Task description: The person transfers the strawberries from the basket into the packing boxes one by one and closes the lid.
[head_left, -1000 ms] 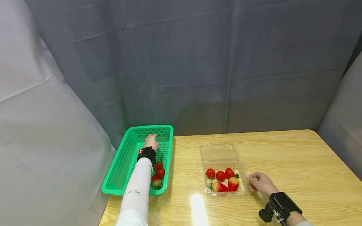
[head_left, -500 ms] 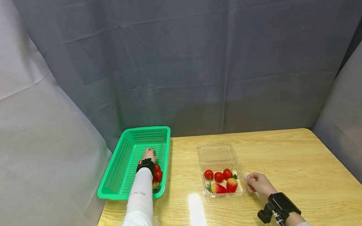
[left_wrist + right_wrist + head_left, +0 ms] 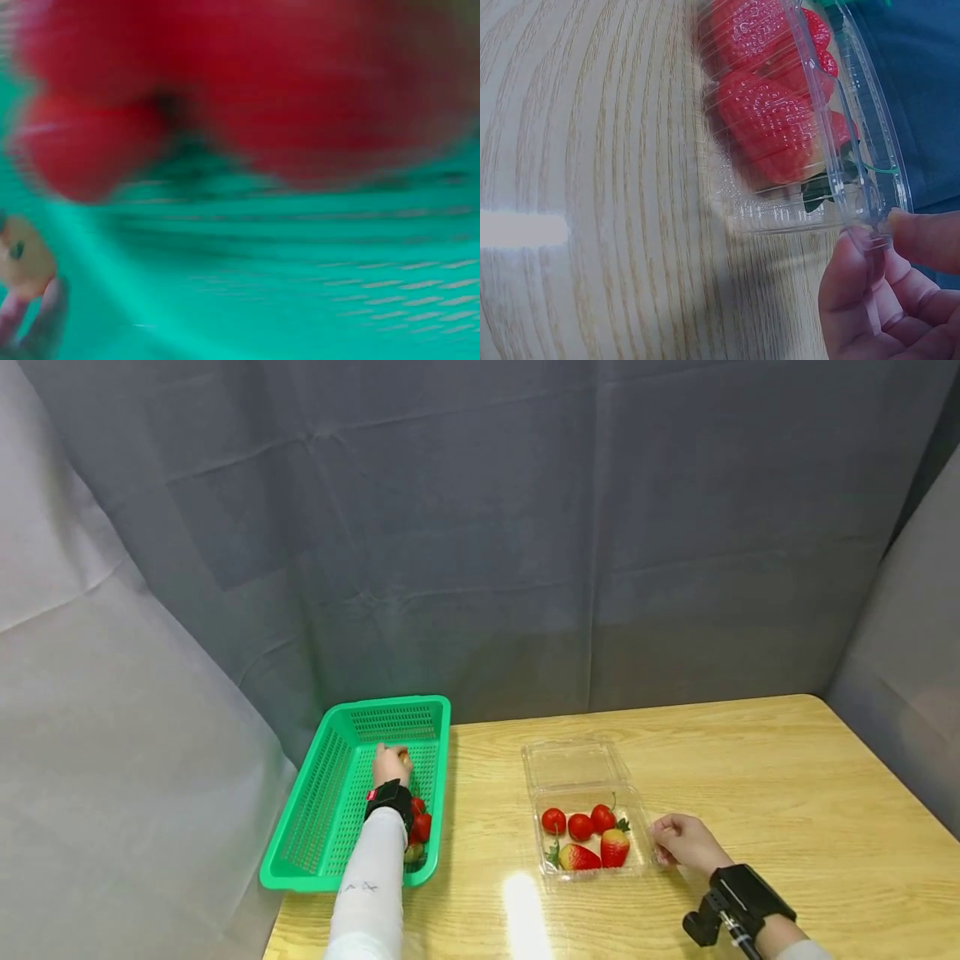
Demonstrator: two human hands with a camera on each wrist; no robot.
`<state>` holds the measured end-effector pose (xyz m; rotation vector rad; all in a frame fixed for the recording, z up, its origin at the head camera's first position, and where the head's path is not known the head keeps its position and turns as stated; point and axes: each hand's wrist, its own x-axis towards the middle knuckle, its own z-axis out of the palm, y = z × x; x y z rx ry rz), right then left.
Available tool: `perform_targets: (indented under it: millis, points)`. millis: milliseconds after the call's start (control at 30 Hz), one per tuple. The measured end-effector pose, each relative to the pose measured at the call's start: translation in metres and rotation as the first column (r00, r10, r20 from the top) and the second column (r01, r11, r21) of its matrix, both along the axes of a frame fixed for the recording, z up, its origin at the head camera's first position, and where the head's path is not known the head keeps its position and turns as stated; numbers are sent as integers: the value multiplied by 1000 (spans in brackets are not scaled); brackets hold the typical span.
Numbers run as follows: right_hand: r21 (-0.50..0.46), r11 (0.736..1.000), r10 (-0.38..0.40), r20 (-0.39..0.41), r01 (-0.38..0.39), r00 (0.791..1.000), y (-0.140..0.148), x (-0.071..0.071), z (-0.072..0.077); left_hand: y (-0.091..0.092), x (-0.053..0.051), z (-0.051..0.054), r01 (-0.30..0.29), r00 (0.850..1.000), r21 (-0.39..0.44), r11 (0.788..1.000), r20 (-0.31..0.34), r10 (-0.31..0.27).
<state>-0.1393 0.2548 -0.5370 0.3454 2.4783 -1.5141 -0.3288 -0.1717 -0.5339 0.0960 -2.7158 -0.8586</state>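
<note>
My left hand [image 3: 390, 764] is inside the green basket [image 3: 300, 883], its fingers pinching a small yellow-orange fruit [image 3: 28, 259] with a dark green spot. Its kind cannot be told. Close under my left wrist, blurred red fruits [image 3: 322, 97] fill the upper left wrist view; they lie in the basket's near right part. On the right, my right hand [image 3: 690, 843] pinches the edge of a clear plastic clamshell box [image 3: 551, 864] between thumb and fingers. Its lid [image 3: 573, 764] lies back, away from me. Inside are two strawberries [image 3: 579, 857] and three smaller round red fruits [image 3: 581, 827].
The wooden table [image 3: 787, 777] carries both basket and box, with bare wood between them. Grey cloth [image 3: 465, 543] hangs behind the table, and a paler cloth [image 3: 135, 735] closes off the left side.
My left hand has come nearer within the basket and taken hold of the yellow-orange fruit. The right hand keeps its pinch on the box. The head view has shifted slightly.
</note>
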Motion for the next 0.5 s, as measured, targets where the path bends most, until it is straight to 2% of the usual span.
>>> perform_targets:
  millis: [33, 67, 100, 167, 200, 233, 300, 367, 400, 433, 500]
  points:
    - [0, 1000, -1, -2, 1, 1000, 0, 0, 0, 8, -3, 11, 3, 997, 37, 999, -72, -1]
    - [-3, 1000, -1, -3, 1, 1000, 1, -1, 0, 17, -6, 23, 34, 987, 54, 998, -160, -25]
    - [-7, 1000, -4, -2, 4, 1000, 1, -1, 0, 30, -9, 36, 72, 970, 71, 995, -238, -54]
    - [-9, 1000, -9, 0, 9, 1000, 1, -1, 0, 57, -9, 62, 198, 919, 45, 979, -356, -169]
    - [-8, 1000, -9, -2, 9, 1000, 1, -1, 1, 72, -6, 73, 281, 881, 14, 960, -400, -252]
    - [-7, 1000, -7, -3, 7, 1000, 1, -1, 1, 88, -2, 82, 373, 836, -33, 927, -422, -351]
    - [-2, 1000, -11, 4, 11, 1000, 0, -2, 1, 120, 13, 96, 560, 749, -96, 823, -366, -552]
    - [2, 1000, -13, 9, 13, 1000, 0, -2, 0, 149, 34, 103, 720, 647, -131, 682, -230, -727]
    - [5, 1000, -13, 10, 13, 1000, 0, -3, -1, 162, 44, 102, 779, 589, -157, 607, -148, -794]
    - [7, 1000, -13, 13, 13, 1000, 0, -4, -2, 174, 53, 98, 829, 525, -187, 527, -66, -849]
    - [3, 1000, -10, 12, 10, 1000, 0, -5, -2, 194, 71, 88, 893, 417, -232, 385, 107, -903]
